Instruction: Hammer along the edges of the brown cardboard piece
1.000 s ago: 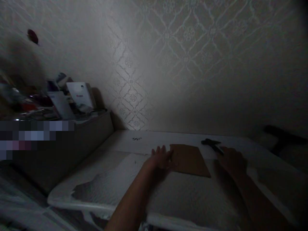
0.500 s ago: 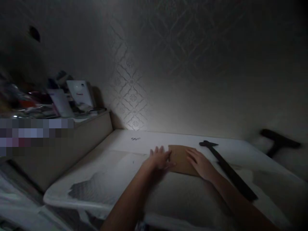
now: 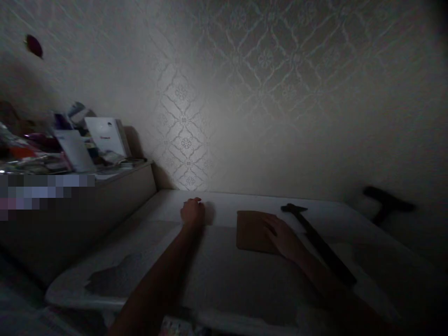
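Note:
A flat brown board (image 3: 250, 233), rectangular with rounded corners, lies on the white table. My right hand (image 3: 285, 238) rests over its right side, fingers laid out on the surface. Well to the left, near the wall, my left hand (image 3: 192, 212) is down at the tabletop with its fingers curled in. It covers the spot of some small dark pieces, and what its fingers hold, if anything, is hidden. Right of the board lies a dark hammer (image 3: 324, 247), head toward the wall and handle running toward me.
The white table (image 3: 210, 270) has worn, peeling patches and meets a patterned wall (image 3: 266, 116). On the left a raised cabinet (image 3: 115, 196) carries a white box (image 3: 107, 135) and clutter. The hammer's shadow falls at the far right. The light is dim.
My left hand has left the board's left edge and reached left to the small dark pieces. My right hand stays on the board. The view has shifted slightly right and dimmed over the table.

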Demonstrator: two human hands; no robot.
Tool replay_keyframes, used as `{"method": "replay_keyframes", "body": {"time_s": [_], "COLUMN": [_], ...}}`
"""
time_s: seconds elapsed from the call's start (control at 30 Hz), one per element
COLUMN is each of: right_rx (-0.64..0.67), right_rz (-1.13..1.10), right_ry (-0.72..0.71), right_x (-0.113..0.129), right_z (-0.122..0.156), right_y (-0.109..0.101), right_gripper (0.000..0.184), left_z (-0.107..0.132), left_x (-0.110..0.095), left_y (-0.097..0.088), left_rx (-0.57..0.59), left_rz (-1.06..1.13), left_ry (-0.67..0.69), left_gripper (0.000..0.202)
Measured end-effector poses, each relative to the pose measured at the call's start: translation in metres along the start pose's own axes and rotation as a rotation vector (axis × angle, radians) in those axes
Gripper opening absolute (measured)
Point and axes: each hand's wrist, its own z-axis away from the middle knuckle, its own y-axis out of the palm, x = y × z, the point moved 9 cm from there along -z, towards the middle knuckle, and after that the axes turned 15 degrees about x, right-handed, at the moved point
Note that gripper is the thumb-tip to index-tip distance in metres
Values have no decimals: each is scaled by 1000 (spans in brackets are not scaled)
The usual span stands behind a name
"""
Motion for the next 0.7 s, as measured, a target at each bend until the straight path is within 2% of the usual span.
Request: {"method": "replay_keyframes", "body": {"time_s": [0.13,0.23,0.4,0.7], "right_rx": [10,16,-4,11], "right_rz": [4,10,0,6], "right_ry": [-10,-10,-1,2], "right_x": [0,0,-1,0], "right_z": [-2,-2,-1,-2], "right_y": [2,2,1,1], "right_gripper": [38,38,36,37], "left_z": [-16,-24,-32,-37], "left_x": [47,65,66,66], "left_y": [-20,-22,-17,-18], "left_rx": [-117,-109,-66,-67], "left_rz": [-58,-67,-70,-72], "left_ry": [-98,-122,-126,-138], "left_gripper": [38,37,31,25]}}
